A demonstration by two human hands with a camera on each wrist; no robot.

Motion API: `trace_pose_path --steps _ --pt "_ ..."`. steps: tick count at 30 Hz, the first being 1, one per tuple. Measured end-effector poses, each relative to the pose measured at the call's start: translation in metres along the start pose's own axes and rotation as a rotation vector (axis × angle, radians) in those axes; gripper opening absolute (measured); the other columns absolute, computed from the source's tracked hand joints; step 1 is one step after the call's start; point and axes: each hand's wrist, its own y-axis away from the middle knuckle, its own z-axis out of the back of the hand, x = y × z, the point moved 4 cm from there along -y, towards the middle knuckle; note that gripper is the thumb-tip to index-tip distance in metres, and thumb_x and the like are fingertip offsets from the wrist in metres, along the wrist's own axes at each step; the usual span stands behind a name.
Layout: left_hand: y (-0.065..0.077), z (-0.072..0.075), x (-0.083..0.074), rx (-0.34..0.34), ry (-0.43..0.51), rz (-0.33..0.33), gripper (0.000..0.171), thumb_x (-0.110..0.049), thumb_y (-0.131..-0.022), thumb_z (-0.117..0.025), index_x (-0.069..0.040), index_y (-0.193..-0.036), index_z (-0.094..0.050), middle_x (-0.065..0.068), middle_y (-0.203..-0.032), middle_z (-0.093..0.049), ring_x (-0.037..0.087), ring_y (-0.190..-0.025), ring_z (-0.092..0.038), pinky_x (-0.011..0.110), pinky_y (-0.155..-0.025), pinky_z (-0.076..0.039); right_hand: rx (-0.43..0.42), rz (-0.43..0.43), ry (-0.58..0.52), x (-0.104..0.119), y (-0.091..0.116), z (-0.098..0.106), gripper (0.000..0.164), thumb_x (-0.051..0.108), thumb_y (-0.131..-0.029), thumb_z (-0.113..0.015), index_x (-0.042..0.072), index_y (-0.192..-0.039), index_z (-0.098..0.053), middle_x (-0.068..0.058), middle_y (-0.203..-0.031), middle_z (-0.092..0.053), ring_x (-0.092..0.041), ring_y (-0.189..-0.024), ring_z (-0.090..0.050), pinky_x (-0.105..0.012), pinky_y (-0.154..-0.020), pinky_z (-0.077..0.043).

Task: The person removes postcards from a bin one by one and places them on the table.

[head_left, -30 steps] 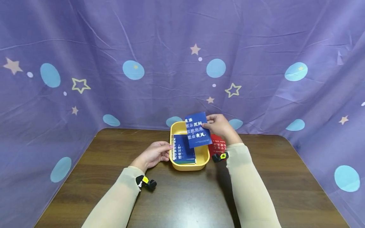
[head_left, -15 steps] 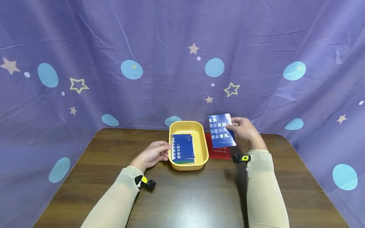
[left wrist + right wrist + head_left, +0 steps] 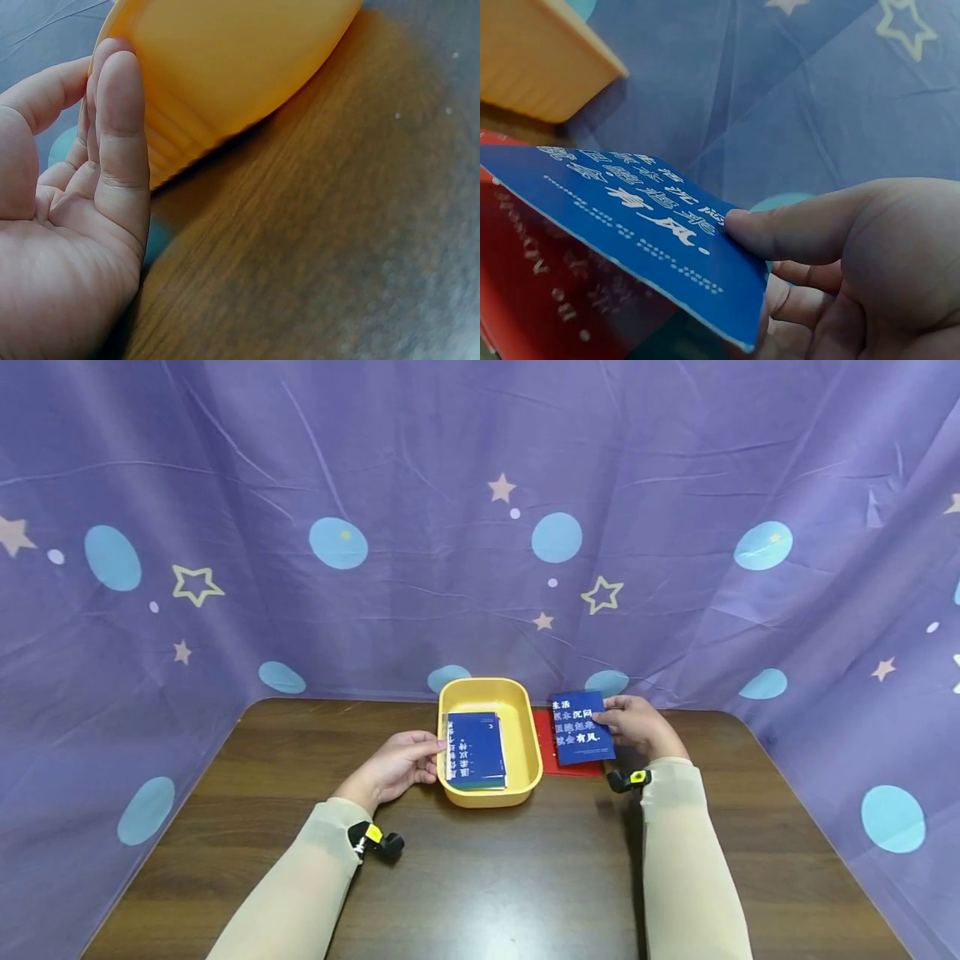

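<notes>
My right hand pinches a blue card with white Chinese lettering by its right edge, thumb on top. The card is held over a red card on the table; in the right wrist view the blue card tilts above the red card. My left hand grips the left rim of a yellow plastic basket, thumb at the rim and fingers along the outer wall. Inside the basket, blue cards lie stacked toward its left side; how many is hidden.
The brown wooden table ends at a purple curtain printed with stars and blue dots, just behind the basket. A small black wrist camera sits on the left sleeve, and another wrist camera on the right.
My right hand has carried the blue card from above the basket rightward, then lowered it over the red card. My left hand has stayed at the basket rim.
</notes>
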Motion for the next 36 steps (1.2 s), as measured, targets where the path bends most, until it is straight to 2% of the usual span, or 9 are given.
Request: trace_pose_path --steps 6,15,19,26,30,33,36 --pt "-0.001 0.000 0.001 0.003 0.007 -0.004 0.009 -0.011 -0.104 -0.068 -0.006 -0.096 -0.066 0.000 -0.072 -0.071 0.010 -0.059 -0.065 0.020 -0.054 -0.060 0.012 -0.031 0.001 -0.012 -0.005 -0.001 0.030 0.012 -0.102 -0.071 -0.002 -0.124 -0.055 -0.006 -0.097 -0.071 -0.016 -0.080 -0.073 -0.029 -0.068 -0.066" --pt "0.000 -0.001 -0.001 0.009 0.005 -0.005 0.009 -0.009 -0.105 -0.065 -0.003 -0.099 -0.064 0.001 -0.072 -0.070 0.010 -0.059 -0.065 0.020 -0.054 -0.061 0.016 -0.084 0.042 -0.018 -0.008 -0.004 0.027 0.012 -0.101 -0.073 0.001 -0.117 -0.053 -0.009 -0.099 -0.067 -0.018 -0.080 -0.069 -0.028 -0.066 -0.066" --pt "0.000 -0.001 -0.001 0.004 0.007 -0.003 0.009 -0.010 -0.104 -0.066 -0.006 -0.096 -0.065 0.000 -0.072 -0.070 0.010 -0.059 -0.065 0.020 -0.054 -0.061 -0.016 -0.086 0.128 -0.017 -0.007 -0.006 0.027 0.011 -0.099 -0.075 0.002 -0.113 -0.054 -0.012 -0.103 -0.064 -0.020 -0.085 -0.068 -0.032 -0.070 -0.069" --pt "0.000 -0.001 -0.002 0.008 0.004 -0.002 0.008 -0.010 -0.104 -0.067 -0.007 -0.096 -0.065 0.000 -0.072 -0.071 0.009 -0.059 -0.065 0.020 -0.054 -0.061 -0.091 -0.072 0.372 -0.010 -0.006 -0.008 0.027 0.015 -0.095 -0.080 0.006 -0.096 -0.054 -0.013 -0.095 -0.061 -0.024 -0.083 -0.065 -0.040 -0.073 -0.070" --pt "0.000 -0.001 -0.002 0.009 0.007 -0.002 0.009 -0.010 -0.104 -0.066 -0.007 -0.096 -0.065 0.000 -0.072 -0.070 0.009 -0.059 -0.065 0.020 -0.055 -0.061 -0.077 -0.071 0.367 -0.010 -0.006 -0.008 0.027 0.016 -0.097 -0.079 0.002 -0.106 -0.059 -0.015 -0.101 -0.063 -0.025 -0.086 -0.066 -0.042 -0.075 -0.070" --pt "0.000 -0.001 -0.002 0.008 0.006 -0.002 0.009 -0.009 -0.104 -0.066 -0.007 -0.096 -0.065 0.000 -0.072 -0.069 0.009 -0.059 -0.064 0.020 -0.055 -0.061 -0.059 -0.079 0.324 -0.011 -0.006 -0.006 0.032 0.017 -0.099 -0.078 -0.002 -0.118 -0.061 -0.016 -0.105 -0.068 -0.024 -0.087 -0.068 -0.040 -0.077 -0.070" --pt "0.000 -0.001 -0.002 0.010 0.004 -0.002 0.009 -0.010 -0.104 -0.066 -0.006 -0.096 -0.065 0.000 -0.072 -0.070 0.009 -0.059 -0.064 0.020 -0.055 -0.061 -0.056 -0.089 0.308 -0.014 -0.007 -0.003 0.036 0.019 -0.098 -0.079 -0.002 -0.122 -0.062 -0.015 -0.105 -0.070 -0.023 -0.085 -0.068 -0.038 -0.076 -0.069"
